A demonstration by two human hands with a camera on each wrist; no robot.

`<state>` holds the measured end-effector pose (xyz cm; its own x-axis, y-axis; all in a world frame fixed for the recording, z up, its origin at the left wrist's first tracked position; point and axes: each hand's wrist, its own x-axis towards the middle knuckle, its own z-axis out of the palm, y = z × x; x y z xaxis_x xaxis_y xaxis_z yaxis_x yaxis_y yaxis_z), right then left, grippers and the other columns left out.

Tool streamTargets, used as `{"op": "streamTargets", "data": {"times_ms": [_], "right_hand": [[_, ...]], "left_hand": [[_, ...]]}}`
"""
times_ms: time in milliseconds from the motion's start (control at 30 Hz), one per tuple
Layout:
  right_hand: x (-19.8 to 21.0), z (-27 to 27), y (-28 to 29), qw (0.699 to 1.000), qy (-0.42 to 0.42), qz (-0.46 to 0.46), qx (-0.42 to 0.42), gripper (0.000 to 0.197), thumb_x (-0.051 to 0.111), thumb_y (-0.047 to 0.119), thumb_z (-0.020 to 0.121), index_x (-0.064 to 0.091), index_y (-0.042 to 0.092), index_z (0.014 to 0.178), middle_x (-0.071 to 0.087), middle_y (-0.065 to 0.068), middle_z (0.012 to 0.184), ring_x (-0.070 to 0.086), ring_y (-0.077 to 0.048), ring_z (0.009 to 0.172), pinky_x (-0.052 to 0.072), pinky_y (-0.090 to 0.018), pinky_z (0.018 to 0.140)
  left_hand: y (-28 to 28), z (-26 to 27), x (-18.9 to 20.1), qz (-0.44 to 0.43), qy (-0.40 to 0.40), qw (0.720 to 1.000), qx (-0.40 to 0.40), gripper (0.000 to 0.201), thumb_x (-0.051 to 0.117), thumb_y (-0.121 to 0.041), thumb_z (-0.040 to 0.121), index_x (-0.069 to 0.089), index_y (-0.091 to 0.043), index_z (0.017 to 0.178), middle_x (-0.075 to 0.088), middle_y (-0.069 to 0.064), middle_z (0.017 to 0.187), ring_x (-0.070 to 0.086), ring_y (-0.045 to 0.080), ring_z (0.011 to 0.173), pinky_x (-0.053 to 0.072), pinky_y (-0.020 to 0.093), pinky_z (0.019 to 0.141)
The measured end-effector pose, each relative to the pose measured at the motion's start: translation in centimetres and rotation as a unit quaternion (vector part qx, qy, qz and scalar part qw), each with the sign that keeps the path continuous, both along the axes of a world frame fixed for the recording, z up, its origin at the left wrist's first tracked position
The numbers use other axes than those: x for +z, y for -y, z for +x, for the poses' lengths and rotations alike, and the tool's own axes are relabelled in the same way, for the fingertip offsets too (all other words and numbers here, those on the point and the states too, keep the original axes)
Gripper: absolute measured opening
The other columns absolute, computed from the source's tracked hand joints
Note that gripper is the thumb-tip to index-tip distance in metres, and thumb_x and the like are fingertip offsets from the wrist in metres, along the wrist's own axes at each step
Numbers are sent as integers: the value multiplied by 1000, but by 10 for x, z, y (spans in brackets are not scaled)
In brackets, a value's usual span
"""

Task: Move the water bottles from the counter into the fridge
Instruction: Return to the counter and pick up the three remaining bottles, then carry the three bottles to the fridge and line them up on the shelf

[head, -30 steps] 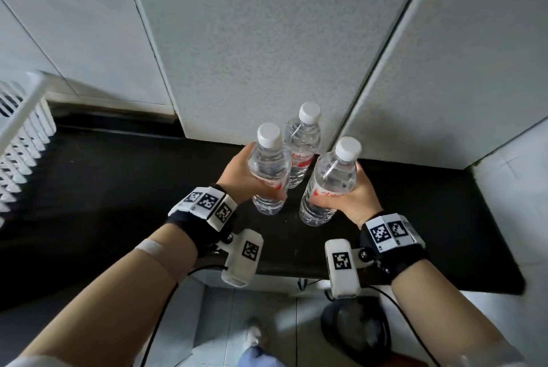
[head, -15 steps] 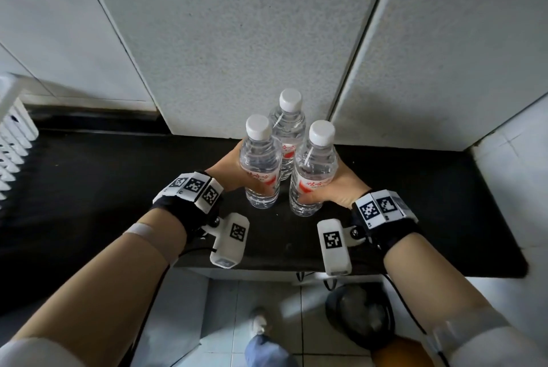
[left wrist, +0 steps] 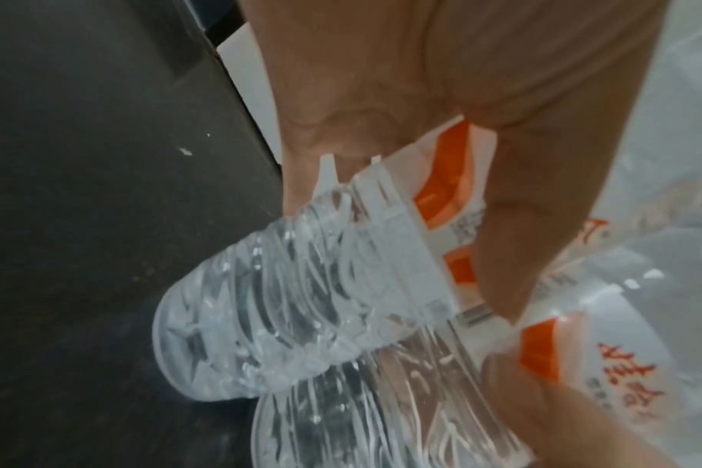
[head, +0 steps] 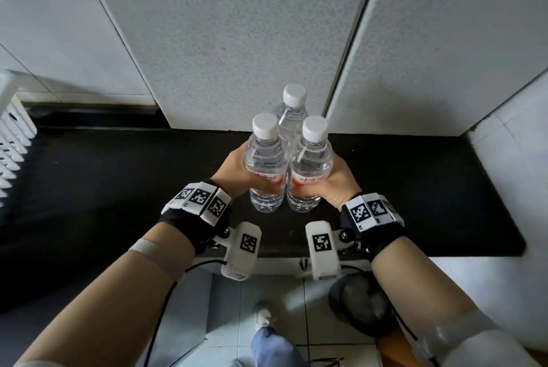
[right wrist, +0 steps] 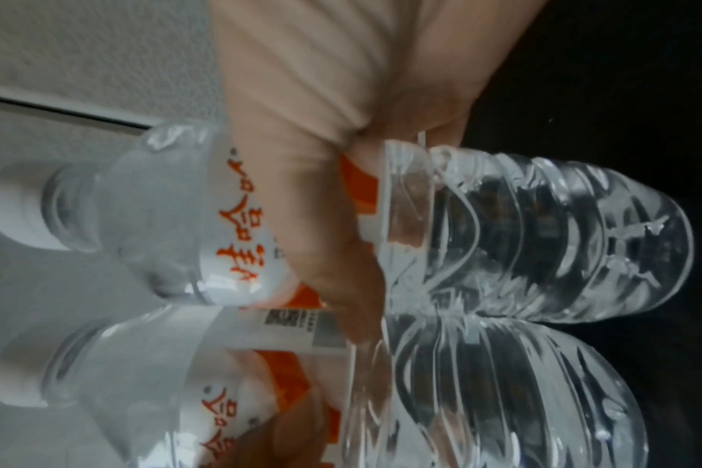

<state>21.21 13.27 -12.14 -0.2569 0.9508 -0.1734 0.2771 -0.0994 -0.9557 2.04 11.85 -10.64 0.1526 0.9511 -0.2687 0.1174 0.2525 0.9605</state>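
Note:
Three clear water bottles with white caps and red-and-white labels are over the black counter (head: 118, 188). My left hand (head: 232, 172) grips the left bottle (head: 264, 165) around its label. My right hand (head: 338, 181) grips the right bottle (head: 311, 165) the same way. Both held bottles are upright and touch side by side. The third bottle (head: 292, 117) stands behind them near the wall, mostly hidden. In the left wrist view my left hand (left wrist: 381, 95) wraps the left bottle (left wrist: 281, 300). In the right wrist view my right hand (right wrist: 321, 126) wraps the right bottle (right wrist: 541, 237).
Grey speckled panels (head: 237, 40) rise straight behind the counter. A white slatted rack (head: 12, 135) sits at the far left. White tiles (head: 519, 159) bound the counter on the right. Below the front edge are floor tiles and a dark round object (head: 364, 310).
Both hands have drawn their bottles together until they touch, and a little toward me. The third bottle stays at the back.

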Motion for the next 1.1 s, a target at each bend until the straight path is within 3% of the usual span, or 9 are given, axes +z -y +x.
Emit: {"op": "streamTargets", "data": {"times_ms": [300,433,567,667,800,867,933,1033,1100], "right_hand": [[31,17,116,993,-3,47,-111,59,86,0,49,61,23,97,70,8,92,67,-15,93,52,-36,91],[51,41,201,973,-21,77,-215,67,88,5,44,62,15,105,72,4,95,69,-17,95,53,-39,90],[75,75,303,938,-18,93,-333,68,88,11,40,62,19,103,75,10,86,69,-10,90,55,-34,83],[93,106,386,903,14,95,-419,70,85,0,52,56,7,116,66,9,97,64,3,88,49,-14,76],[115,139,505,836,57,121,-531,78,87,1,48,54,20,116,62,13,108,60,-3,101,49,-10,82],[125,152,574,800,89,125,-580,87,89,6,46,51,14,124,60,18,109,58,13,98,49,-14,88],[134,159,647,756,112,130,-632,82,87,1,50,52,9,123,59,19,105,55,24,88,47,-7,83],[147,161,763,679,138,130,-709,77,85,-5,51,54,7,121,59,12,111,58,20,88,44,-3,80],[156,160,842,638,154,100,-748,71,86,2,52,55,9,116,61,6,113,61,1,97,47,-19,89]], "left_hand": [[78,18,38,61,23,991,-120,63,72,24,52,57,-15,99,66,-2,92,69,-3,77,51,12,67],[130,49,60,92,56,970,-219,70,77,10,40,56,-10,103,66,-1,95,68,-1,84,52,14,73],[186,102,76,104,67,937,-328,70,75,12,44,56,-9,108,70,-7,93,68,-1,86,52,15,73],[237,157,85,119,70,900,-414,64,77,9,42,58,-22,95,73,-18,75,67,-8,76,51,14,68],[325,228,100,119,106,850,-502,64,81,-7,29,59,-25,87,72,-16,70,66,-6,70,51,18,67],[382,263,108,119,128,812,-557,64,82,-4,33,61,-19,92,74,-14,77,67,0,79,53,20,73],[446,294,116,122,143,772,-607,75,84,-1,40,58,-9,111,69,-3,99,66,1,89,53,21,79],[554,337,128,116,176,695,-688,77,81,11,46,53,-8,116,64,-10,100,64,-12,84,50,10,73],[631,362,135,124,191,640,-734,73,82,6,44,53,-12,109,67,-17,96,63,-12,88,49,9,77]]}}
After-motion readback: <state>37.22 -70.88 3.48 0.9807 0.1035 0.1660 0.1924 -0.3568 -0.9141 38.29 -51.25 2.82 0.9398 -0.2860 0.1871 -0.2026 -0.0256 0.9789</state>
